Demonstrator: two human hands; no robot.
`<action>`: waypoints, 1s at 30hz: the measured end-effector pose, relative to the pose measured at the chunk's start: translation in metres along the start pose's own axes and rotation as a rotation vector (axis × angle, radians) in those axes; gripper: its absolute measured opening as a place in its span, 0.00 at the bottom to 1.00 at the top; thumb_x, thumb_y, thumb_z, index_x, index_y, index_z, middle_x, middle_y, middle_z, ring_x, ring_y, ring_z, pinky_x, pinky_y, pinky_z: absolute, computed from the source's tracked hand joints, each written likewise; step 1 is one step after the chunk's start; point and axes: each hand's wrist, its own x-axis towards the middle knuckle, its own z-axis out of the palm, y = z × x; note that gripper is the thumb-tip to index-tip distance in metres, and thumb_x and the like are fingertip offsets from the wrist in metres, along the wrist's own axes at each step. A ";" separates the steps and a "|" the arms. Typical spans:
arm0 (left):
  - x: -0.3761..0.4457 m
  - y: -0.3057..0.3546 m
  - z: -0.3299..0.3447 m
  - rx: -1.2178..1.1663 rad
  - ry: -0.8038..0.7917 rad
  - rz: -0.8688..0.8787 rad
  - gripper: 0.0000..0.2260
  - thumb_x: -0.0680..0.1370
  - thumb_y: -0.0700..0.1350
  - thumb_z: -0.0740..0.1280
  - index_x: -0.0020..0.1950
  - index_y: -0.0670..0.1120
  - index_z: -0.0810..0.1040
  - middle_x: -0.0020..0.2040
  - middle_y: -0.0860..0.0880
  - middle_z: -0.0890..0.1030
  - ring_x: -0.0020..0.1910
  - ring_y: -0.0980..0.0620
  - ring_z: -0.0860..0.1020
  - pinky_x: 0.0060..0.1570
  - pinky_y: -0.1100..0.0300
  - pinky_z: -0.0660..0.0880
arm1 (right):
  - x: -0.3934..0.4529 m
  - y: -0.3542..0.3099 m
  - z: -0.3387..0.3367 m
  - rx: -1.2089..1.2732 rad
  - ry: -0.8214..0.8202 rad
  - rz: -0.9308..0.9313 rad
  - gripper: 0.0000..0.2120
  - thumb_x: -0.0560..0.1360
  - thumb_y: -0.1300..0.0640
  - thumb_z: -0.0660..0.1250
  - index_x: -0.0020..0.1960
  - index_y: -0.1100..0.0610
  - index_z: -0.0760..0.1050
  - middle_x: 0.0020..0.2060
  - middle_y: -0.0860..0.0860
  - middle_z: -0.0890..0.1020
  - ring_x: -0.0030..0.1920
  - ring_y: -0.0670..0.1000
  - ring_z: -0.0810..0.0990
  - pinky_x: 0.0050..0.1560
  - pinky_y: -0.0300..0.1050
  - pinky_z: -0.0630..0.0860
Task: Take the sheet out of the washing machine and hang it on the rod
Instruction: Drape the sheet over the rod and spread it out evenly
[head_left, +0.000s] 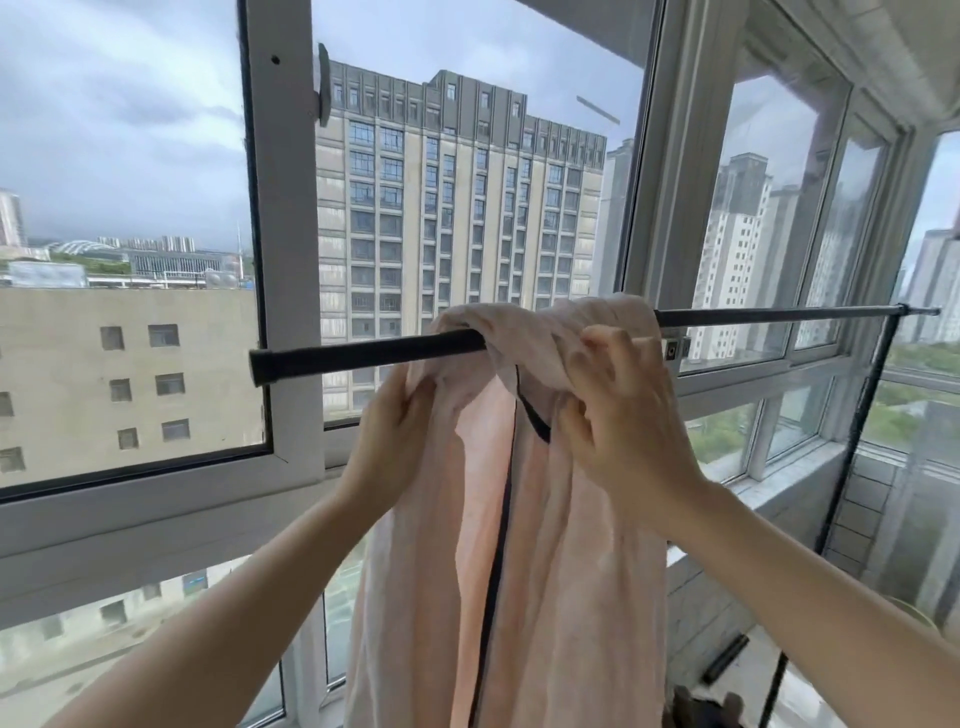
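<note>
A pale pink sheet (519, 545) with a thin dark trim line hangs bunched over a black rod (363, 356) that runs across the window at chest height. The sheet drapes down to the bottom of the view. My left hand (387, 441) grips the sheet's left edge just under the rod. My right hand (618, 415) grips a fold of the sheet at the rod, fingers curled into the cloth. The washing machine is out of view.
White window frames (283, 260) stand right behind the rod, with tall buildings outside. The rod's black upright (857, 441) drops at the right by a tiled ledge (779, 483). A dark tube (724, 659) lies on the floor at the lower right.
</note>
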 end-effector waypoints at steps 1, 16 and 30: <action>-0.006 0.000 0.002 -0.017 -0.040 -0.011 0.08 0.83 0.48 0.58 0.52 0.47 0.76 0.41 0.52 0.80 0.39 0.54 0.78 0.39 0.52 0.75 | -0.008 -0.002 0.003 -0.032 -0.024 0.011 0.17 0.74 0.53 0.66 0.62 0.52 0.71 0.59 0.54 0.70 0.55 0.57 0.67 0.51 0.57 0.74; 0.015 -0.014 0.009 0.027 -0.095 -0.226 0.10 0.81 0.38 0.61 0.42 0.37 0.76 0.33 0.47 0.74 0.28 0.59 0.72 0.28 0.70 0.68 | -0.032 0.011 0.023 0.356 -0.073 0.402 0.21 0.74 0.61 0.64 0.64 0.59 0.61 0.43 0.49 0.75 0.36 0.52 0.76 0.33 0.37 0.68; 0.011 -0.010 0.052 0.163 -0.210 -0.221 0.16 0.74 0.43 0.72 0.30 0.41 0.71 0.25 0.49 0.71 0.23 0.53 0.69 0.27 0.60 0.66 | -0.041 0.032 -0.004 0.066 -0.196 0.443 0.46 0.69 0.33 0.67 0.74 0.48 0.45 0.71 0.51 0.67 0.52 0.58 0.80 0.43 0.51 0.77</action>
